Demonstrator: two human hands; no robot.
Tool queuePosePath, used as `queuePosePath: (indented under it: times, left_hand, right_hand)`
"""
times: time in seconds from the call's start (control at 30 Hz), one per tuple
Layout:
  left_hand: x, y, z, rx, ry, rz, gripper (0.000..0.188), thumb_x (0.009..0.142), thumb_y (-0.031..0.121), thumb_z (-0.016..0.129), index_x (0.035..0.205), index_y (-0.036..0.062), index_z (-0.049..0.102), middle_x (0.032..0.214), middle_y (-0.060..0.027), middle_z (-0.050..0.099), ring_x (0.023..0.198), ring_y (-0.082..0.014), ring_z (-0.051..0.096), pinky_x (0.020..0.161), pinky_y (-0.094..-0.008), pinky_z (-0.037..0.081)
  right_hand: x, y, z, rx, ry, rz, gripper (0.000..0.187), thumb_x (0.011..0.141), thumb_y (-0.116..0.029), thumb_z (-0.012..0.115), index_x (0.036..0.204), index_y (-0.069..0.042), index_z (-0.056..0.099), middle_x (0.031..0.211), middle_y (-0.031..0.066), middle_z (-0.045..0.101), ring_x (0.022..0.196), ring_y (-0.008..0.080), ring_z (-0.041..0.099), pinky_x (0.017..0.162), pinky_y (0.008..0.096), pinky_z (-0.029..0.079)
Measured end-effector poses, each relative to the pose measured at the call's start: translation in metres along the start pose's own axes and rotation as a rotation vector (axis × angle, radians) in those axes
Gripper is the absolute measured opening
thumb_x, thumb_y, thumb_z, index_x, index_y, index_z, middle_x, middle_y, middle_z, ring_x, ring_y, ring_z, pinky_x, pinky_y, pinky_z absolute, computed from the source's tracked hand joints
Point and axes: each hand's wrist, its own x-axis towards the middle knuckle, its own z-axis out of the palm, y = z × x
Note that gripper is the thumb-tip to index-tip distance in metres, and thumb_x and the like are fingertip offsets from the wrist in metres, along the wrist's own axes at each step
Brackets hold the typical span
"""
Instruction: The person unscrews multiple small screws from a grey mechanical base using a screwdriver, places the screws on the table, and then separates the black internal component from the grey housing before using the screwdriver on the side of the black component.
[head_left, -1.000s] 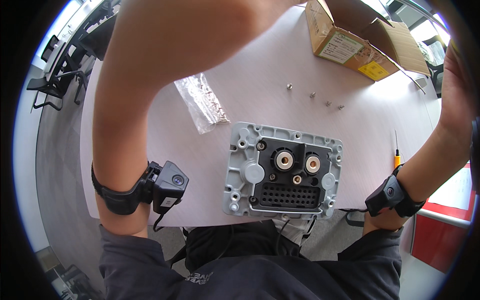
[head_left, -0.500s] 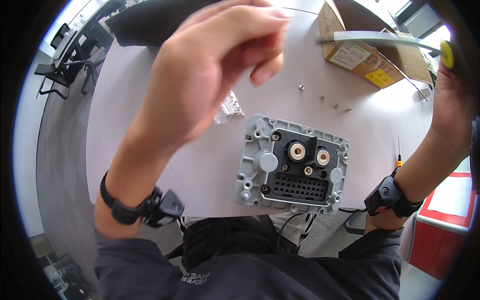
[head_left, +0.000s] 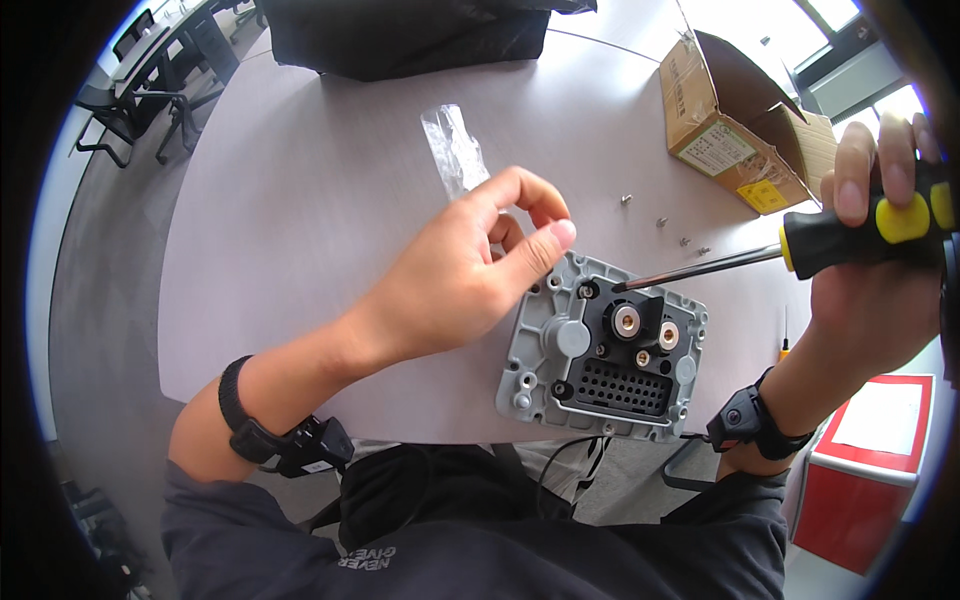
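Observation:
A grey metal housing (head_left: 545,335) with a black connector panel (head_left: 625,388) lies near the table's front edge. Brass-centred round terminals (head_left: 626,321) stand on the panel. My right hand (head_left: 875,270) grips a screwdriver (head_left: 850,235) by its black and yellow handle. Its long shaft slants down to the left, and the tip appears over the panel's upper edge, close to a corner screw (head_left: 587,292). Above the housing's upper left corner is my left hand (head_left: 470,255), thumb and forefinger brought together in a pinch. Whatever might be between those fingertips is too small to make out.
Several loose screws (head_left: 661,222) lie beyond the housing. A clear plastic bag (head_left: 455,150) is partly behind my left hand. An open cardboard box (head_left: 735,135) stands far right, and a black bag (head_left: 410,40) sits at the back. A red and white box (head_left: 865,480) is at the lower right.
My left hand has come down to the housing's upper left corner. My right hand has swung the screwdriver from near the cardboard box down over the panel. The view has shifted a little.

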Motion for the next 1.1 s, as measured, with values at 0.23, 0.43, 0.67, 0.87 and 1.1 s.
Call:
queuePosePath:
  times: [0.23,0.43,0.67,0.87,1.1]
  left_hand:
    - [0.003,-0.007,-0.003,-0.036,-0.159,-0.168,0.027,0.094,0.021,0.054,0.112,0.0011,0.052,0.088,-0.0028,0.060,0.078,-0.0059,0.054,0.070,-0.0219,0.043]
    - [0.007,-0.011,-0.002,-0.047,-0.180,-0.140,0.028,0.093,0.022,0.054,0.113,0.0018,0.052,0.085,-0.0024,0.058,0.077,-0.0060,0.053,0.069,-0.0221,0.043]
    - [0.004,-0.013,-0.004,-0.038,-0.163,-0.084,0.031,0.092,0.025,0.057,0.113,0.0021,0.052,0.078,-0.0007,0.053,0.069,-0.0057,0.048,0.062,-0.0210,0.040]
    - [0.008,-0.014,-0.001,-0.034,-0.184,-0.116,0.031,0.092,0.023,0.056,0.113,0.0017,0.051,0.081,-0.0004,0.054,0.072,-0.0057,0.050,0.064,-0.0211,0.041]
    - [0.005,-0.019,-0.003,-0.073,-0.192,-0.111,0.030,0.092,0.022,0.056,0.112,0.0016,0.051,0.083,-0.0013,0.055,0.073,-0.0057,0.051,0.065,-0.0213,0.042]
  right_hand:
    - [0.000,0.014,-0.001,-0.051,-0.088,0.016,0.059,0.087,-0.063,0.044,0.086,-0.005,0.049,0.075,0.0077,0.057,0.050,0.0124,0.050,0.042,0.0198,0.036]
    - [0.005,0.024,0.007,-0.082,-0.169,0.031,0.059,0.086,-0.064,0.044,0.086,-0.005,0.049,0.075,0.0077,0.057,0.051,0.0127,0.050,0.042,0.0198,0.036]
    - [0.000,0.022,-0.016,-0.094,-0.264,0.035,0.060,0.085,-0.065,0.045,0.086,-0.005,0.049,0.075,0.0078,0.057,0.051,0.0130,0.050,0.042,0.0198,0.036]
    - [0.006,0.028,-0.010,-0.107,-0.317,0.035,0.061,0.085,-0.066,0.045,0.087,-0.004,0.049,0.074,0.0078,0.057,0.051,0.0133,0.050,0.042,0.0198,0.035]
    - [-0.002,0.034,-0.008,-0.128,-0.395,0.018,0.062,0.084,-0.067,0.045,0.087,-0.004,0.049,0.074,0.0079,0.056,0.052,0.0137,0.050,0.042,0.0199,0.035]
